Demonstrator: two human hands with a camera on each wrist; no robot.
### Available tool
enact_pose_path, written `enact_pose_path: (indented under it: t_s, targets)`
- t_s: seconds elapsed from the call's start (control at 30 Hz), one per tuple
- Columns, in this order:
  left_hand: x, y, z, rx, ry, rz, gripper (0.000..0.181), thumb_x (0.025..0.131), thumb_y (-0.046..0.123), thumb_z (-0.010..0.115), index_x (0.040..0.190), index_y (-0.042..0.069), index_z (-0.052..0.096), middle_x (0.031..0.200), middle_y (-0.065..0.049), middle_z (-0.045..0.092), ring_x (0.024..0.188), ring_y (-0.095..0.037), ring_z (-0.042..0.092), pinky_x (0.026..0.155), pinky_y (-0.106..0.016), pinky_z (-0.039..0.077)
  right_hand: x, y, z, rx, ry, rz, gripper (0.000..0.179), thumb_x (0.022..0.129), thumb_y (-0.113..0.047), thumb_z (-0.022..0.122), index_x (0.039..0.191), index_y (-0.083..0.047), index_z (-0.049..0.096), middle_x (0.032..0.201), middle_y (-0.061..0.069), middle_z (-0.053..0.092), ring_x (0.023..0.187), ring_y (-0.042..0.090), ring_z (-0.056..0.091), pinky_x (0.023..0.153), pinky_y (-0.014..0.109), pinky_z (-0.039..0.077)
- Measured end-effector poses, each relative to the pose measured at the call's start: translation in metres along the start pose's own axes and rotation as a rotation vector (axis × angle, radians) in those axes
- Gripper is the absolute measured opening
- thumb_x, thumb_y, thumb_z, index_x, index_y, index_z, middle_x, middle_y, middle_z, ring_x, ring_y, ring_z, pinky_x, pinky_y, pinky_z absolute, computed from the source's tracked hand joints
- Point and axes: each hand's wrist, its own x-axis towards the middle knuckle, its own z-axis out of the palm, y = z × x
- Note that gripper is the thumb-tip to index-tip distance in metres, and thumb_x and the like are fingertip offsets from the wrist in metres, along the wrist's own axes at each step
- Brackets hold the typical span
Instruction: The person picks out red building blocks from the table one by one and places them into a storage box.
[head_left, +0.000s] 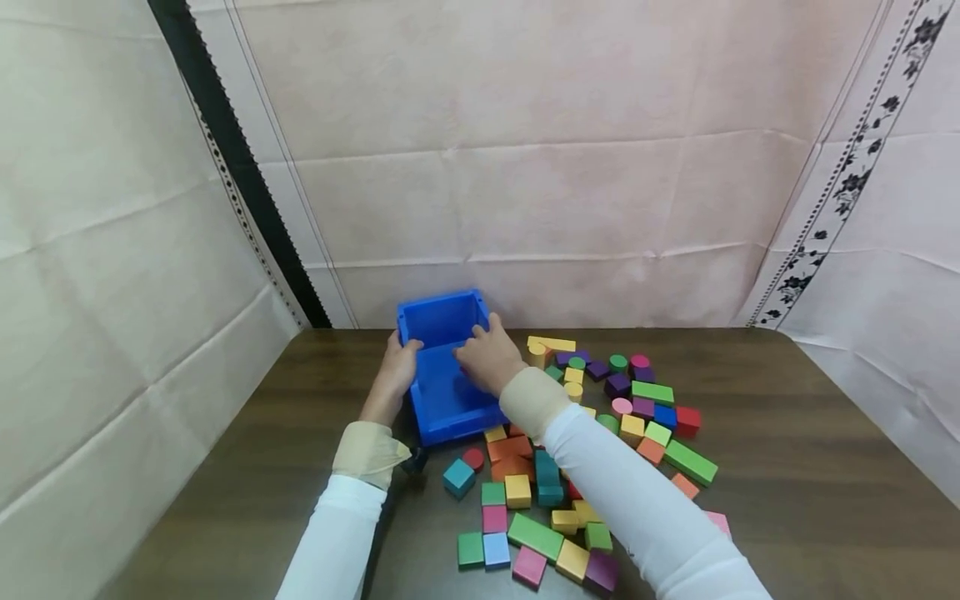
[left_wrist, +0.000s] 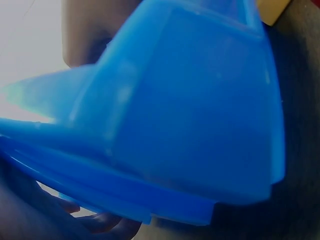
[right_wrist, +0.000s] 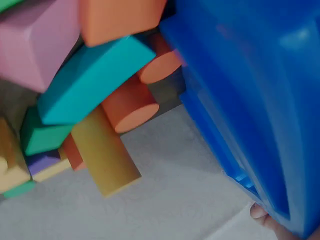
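Observation:
A blue plastic bin [head_left: 448,398] is held between both hands at the far side of the table, its open side toward the head camera. My left hand [head_left: 395,372] grips the bin's left rim, thumb on the inner side. On the opposite rim my right hand [head_left: 491,360] holds on, with fingers reaching over the inside. In the left wrist view the bin's outer wall [left_wrist: 200,110] fills most of the picture, and fingertips [left_wrist: 125,229] show below the rim. The right wrist view catches fingers [right_wrist: 260,212] at the bin's lower edge.
Many coloured blocks lie loose right of and in front of the bin, among them a long green block [head_left: 536,537], a teal cube [head_left: 459,478] and a red block [head_left: 687,422]. The brown table [head_left: 247,492] meets a pale cloth backdrop [head_left: 555,208] behind.

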Motion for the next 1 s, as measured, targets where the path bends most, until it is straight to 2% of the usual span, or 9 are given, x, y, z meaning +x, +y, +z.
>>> enact_pose_path:
  t_s: [0.1,0.3,0.4,0.57,0.73,0.87,1.0]
  targets:
    - [-0.002,-0.001,-0.004,0.001,-0.002,-0.027,0.072,0.112,0.032,0.033,0.169,0.01,-0.005,0.176,-0.021,0.009,0.16,-0.047,0.013,0.125,-0.07,0.015,0.002,-0.004,-0.002,-0.01,0.001,-0.008,0.036,0.107,-0.046,0.06,0.139,-0.034,0.069,0.127,-0.006,0.075,0.117,0.022,0.06,0.11,0.053,0.035]
    - [-0.004,-0.005,-0.011,-0.009,0.021,0.006,0.075,0.11,0.03,0.035,0.169,0.007,-0.006,0.175,-0.025,0.01,0.159,-0.048,0.016,0.125,-0.069,0.017,0.006,-0.011,-0.005,-0.079,-0.035,-0.023,0.032,0.106,-0.041,0.061,0.137,-0.036,0.069,0.131,-0.008,0.073,0.123,0.021,0.057,0.116,0.056,0.03]
    - [-0.004,-0.008,-0.013,-0.005,0.017,0.0,0.075,0.11,0.03,0.035,0.169,0.007,-0.007,0.175,-0.024,0.008,0.16,-0.048,0.013,0.126,-0.069,0.015,0.007,-0.015,-0.005,-0.126,-0.067,-0.028,0.033,0.106,-0.041,0.062,0.138,-0.037,0.069,0.131,-0.008,0.073,0.122,0.021,0.057,0.114,0.055,0.031]
    - [-0.002,-0.01,-0.012,-0.01,-0.001,-0.004,0.075,0.111,0.031,0.034,0.169,0.007,-0.007,0.176,-0.021,0.003,0.161,-0.045,0.006,0.127,-0.068,0.009,0.008,-0.016,-0.002,-0.167,-0.091,-0.013,0.029,0.107,-0.038,0.062,0.134,-0.037,0.072,0.126,-0.009,0.074,0.118,0.021,0.056,0.111,0.055,0.032]
    - [0.002,-0.008,-0.006,-0.012,-0.003,0.002,0.075,0.111,0.032,0.035,0.169,0.008,-0.007,0.176,-0.02,0.003,0.161,-0.045,0.005,0.126,-0.07,0.009,0.008,-0.01,0.0,-0.193,-0.095,-0.001,0.027,0.108,-0.034,0.06,0.132,-0.036,0.073,0.124,-0.008,0.075,0.121,0.022,0.055,0.115,0.057,0.031]
    - [0.003,-0.006,-0.001,-0.011,-0.014,0.002,0.075,0.111,0.032,0.035,0.169,0.008,-0.006,0.176,-0.02,0.003,0.161,-0.046,0.005,0.125,-0.072,0.009,0.006,-0.007,0.002,-0.234,-0.11,0.018,0.025,0.108,-0.033,0.061,0.129,-0.036,0.075,0.118,-0.008,0.076,0.118,0.021,0.055,0.112,0.055,0.032]
    - [0.001,-0.006,-0.003,-0.006,-0.011,-0.001,0.074,0.111,0.031,0.035,0.169,0.008,-0.006,0.176,-0.022,0.005,0.161,-0.047,0.008,0.125,-0.071,0.011,0.005,-0.011,0.004,-0.247,-0.115,0.011,0.027,0.105,-0.038,0.064,0.13,-0.035,0.075,0.118,-0.007,0.076,0.117,0.022,0.055,0.11,0.054,0.034]
